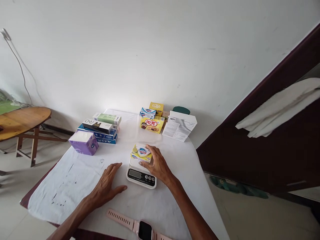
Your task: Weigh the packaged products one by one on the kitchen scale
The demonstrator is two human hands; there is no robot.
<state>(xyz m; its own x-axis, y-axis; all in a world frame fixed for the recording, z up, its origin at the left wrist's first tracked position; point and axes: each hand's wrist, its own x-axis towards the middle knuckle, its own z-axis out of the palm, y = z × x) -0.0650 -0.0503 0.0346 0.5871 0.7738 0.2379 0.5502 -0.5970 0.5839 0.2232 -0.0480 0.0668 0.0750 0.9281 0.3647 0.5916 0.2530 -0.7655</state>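
A yellow and white soap box [141, 152] rests on the white platform of a small digital scale [141, 177]. My right hand [159, 164] grips the box at its right end, fingers over the far side and thumb at the near side. Buttons and a display line the scale's black front panel; I cannot read a number there. To the left of the scale, my left hand [107, 182] lies on the white cloth with fingers spread, holding nothing. A pink smartwatch [145, 230] lies near the table's front edge, partly out of frame.
Purple tissue pack [85, 142] and stacked boxes [98, 128] stand at the left. Along the back are a yellow snack box [151, 124], a blue soap box [147, 113] and a white box [179, 126]. A wall rises behind the cloth-covered table [197, 173].
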